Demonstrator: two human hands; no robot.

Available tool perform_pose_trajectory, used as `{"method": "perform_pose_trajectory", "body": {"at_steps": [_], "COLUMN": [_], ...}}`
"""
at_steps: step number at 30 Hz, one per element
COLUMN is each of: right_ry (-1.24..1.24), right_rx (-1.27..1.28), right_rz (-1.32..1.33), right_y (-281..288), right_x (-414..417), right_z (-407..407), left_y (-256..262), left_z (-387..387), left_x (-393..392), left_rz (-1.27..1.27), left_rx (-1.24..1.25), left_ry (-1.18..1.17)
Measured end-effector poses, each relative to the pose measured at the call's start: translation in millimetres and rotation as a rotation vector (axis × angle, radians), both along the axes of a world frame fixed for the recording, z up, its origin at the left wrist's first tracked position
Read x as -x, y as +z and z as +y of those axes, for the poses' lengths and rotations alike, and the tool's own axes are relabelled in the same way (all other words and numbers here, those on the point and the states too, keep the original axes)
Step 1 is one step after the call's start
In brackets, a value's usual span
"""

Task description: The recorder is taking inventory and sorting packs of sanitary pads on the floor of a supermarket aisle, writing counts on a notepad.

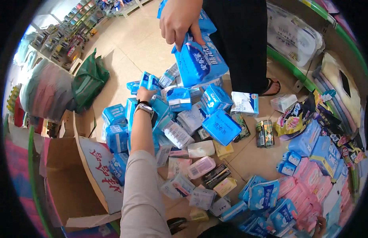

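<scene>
My left hand (146,94), with a watch on its wrist, reaches into a heap of sanitary pad packs and grips a small blue pack (149,81) at the heap's far side. Near the lower right edge, my right hand (320,225) is partly in view beside pink packs (309,209); its fingers are mostly hidden. Around my left forearm lie blue packs (117,138), white cotton packs (178,134) and a pink pack (201,167). Another person's hand (181,22) holds a large blue pack (201,59) above the heap.
An open cardboard box (74,178) stands at the left, with a green bag (90,81) beyond it. The other person's sandalled foot (273,86) is on the tiled floor. Blue packs (264,195) and black-yellow packs (295,120) lie at the right, near green-edged shelving (286,64).
</scene>
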State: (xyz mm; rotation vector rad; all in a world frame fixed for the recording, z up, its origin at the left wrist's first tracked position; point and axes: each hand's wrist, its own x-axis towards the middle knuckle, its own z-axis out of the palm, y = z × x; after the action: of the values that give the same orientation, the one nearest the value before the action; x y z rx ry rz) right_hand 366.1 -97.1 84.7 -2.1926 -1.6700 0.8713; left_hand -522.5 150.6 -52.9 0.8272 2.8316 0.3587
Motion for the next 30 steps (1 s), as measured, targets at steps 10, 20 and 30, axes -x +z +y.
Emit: {"method": "perform_pose_trajectory", "body": {"at_steps": [10,20,30], "right_ry": [-0.018,0.052,0.070], "right_rx": [0.000,-0.138,-0.239], "right_rz": [-0.003,0.198,0.147], "right_y": [10.3,1.8,-29.3], "right_x": [-2.2,-13.8,-15.9], "right_z": [3.1,-3.9,15.7], "left_y": [-18.6,50.2,120.4], "left_z": [3.5,-63.5,-133.4], "left_x": [20.5,20.6,-40.2], "left_rz": [0.071,-0.456,-0.406], "left_rx": [-0.243,-0.932,-1.114], "left_ry": [-0.053,-0.359,-0.474]}}
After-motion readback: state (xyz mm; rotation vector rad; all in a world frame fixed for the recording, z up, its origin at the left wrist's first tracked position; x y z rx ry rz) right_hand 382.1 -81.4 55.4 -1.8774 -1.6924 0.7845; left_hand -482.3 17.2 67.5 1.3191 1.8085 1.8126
